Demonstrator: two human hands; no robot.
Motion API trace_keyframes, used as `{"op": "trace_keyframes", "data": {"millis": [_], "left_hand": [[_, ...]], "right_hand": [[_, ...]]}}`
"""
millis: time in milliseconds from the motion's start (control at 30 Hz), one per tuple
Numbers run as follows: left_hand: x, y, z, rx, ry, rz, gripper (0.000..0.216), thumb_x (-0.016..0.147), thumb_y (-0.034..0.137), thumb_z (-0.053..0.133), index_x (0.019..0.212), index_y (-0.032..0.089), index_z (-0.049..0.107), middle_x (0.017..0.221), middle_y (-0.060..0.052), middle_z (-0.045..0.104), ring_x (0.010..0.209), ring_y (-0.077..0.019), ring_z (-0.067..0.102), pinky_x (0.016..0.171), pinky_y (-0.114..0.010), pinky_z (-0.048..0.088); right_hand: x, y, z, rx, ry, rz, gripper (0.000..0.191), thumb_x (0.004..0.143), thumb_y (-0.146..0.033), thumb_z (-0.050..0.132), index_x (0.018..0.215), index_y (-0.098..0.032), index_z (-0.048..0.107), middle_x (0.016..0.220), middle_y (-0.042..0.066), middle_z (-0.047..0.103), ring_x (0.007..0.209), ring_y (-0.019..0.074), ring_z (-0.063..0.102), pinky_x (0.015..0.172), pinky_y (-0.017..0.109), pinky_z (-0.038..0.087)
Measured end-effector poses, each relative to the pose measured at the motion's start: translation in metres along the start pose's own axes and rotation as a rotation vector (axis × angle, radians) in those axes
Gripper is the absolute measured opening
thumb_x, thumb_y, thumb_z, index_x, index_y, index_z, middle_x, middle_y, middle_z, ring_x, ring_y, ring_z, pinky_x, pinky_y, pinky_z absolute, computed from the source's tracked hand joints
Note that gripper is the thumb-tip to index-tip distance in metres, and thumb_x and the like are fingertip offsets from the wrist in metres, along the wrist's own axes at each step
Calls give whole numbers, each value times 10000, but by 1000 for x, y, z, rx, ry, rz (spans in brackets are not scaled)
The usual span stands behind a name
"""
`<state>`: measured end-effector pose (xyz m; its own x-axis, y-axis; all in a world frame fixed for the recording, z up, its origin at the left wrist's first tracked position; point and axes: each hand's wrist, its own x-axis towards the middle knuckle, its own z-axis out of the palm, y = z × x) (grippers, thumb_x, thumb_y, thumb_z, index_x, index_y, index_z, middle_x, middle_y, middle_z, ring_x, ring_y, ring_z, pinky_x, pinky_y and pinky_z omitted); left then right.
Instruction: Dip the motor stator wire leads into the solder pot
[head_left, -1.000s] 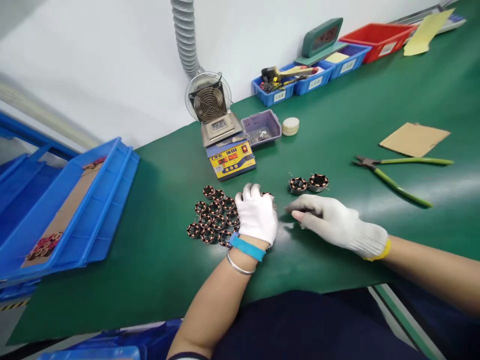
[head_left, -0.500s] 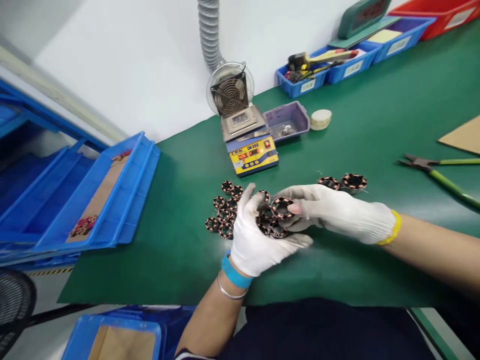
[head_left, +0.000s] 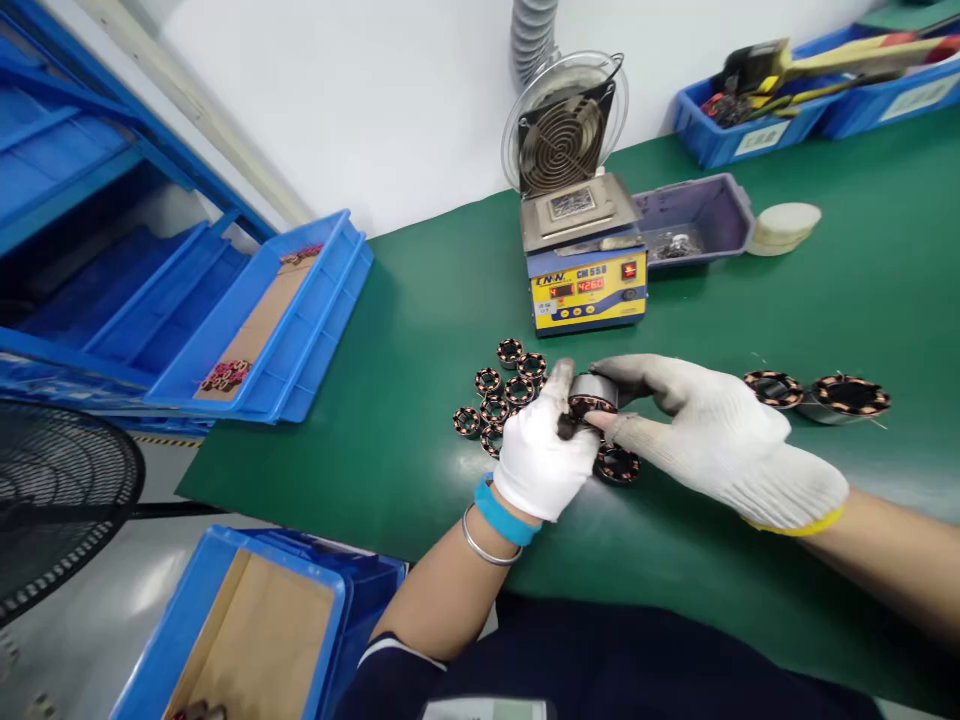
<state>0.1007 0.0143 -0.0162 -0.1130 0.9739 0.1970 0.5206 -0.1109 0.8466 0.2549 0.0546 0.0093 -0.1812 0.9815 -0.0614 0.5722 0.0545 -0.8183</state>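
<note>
A motor stator (head_left: 595, 390), a metal ring with copper windings, is held tilted between my two gloved hands. My left hand (head_left: 546, 450), with a blue wristband and a bangle at the wrist, is closed on its left side. From the right, the thumb and fingers of my right hand (head_left: 709, 425) pinch the same stator; the thumb tip shows bare. Just below it another stator (head_left: 619, 465) stands on the green table. To the left of my left hand several smaller wound stators (head_left: 493, 408) stand in a cluster, partly hidden by the glove.
Two more stators (head_left: 844, 396) stand beyond my right hand. Behind are a yellow-fronted solder pot (head_left: 589, 290) with a fan, a purple tray (head_left: 739, 215), white round pads (head_left: 784, 228) and a blue tool bin (head_left: 705, 140). Blue crates (head_left: 330, 290) stand left.
The view has shifted left and closer. The stator in my hands has tipped from facing up to lying on its side. My left fingers have closed in from a wide spread.
</note>
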Motion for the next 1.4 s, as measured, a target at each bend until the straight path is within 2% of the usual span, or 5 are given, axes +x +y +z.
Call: {"op": "trace_keyframes", "data": {"millis": [300,467,867,1100,1400], "left_hand": [[8,13,-59,-554,-594,-291,254,717,431,760,726,177,744,534,-33,661,415,-148,538,422,-273,420],[10,10,-46,-575,-16,-177,623,734,802,626,808,184,663,614,-21,647,483,-116,531,434,-228,366],[-2,20,-37,-749,292,-51,533,878,677,596,654,197,540,476,49,504,386,-69,404,399,-201,311],[-3,31,-20,-565,-142,-276,565,682,694,788,636,188,544,503,24,563,404,-71,434,388,-214,332],[-7,26,-26,-562,169,-150,539,796,711,679,721,182,615,523,5,622,419,-94,508,397,-204,388]], "right_hand": [[5,-4,-8,377,-30,-15,485,691,-457,797,1099,-204,728,1086,101,728,962,267,700,884,411,601],[7,-9,-6,476,-60,24,478,654,-432,809,1041,-161,739,1057,109,735,922,238,703,848,362,607],[6,-14,-7,422,-23,41,396,680,-344,799,1013,-136,744,925,91,738,770,176,688,669,264,586],[4,-10,-3,434,-10,14,408,677,-329,798,1038,-147,739,1005,96,739,839,194,704,805,323,614],[4,-13,-5,469,-4,23,400,687,-324,822,1030,-141,728,1047,105,733,876,209,716,813,322,619]]}}
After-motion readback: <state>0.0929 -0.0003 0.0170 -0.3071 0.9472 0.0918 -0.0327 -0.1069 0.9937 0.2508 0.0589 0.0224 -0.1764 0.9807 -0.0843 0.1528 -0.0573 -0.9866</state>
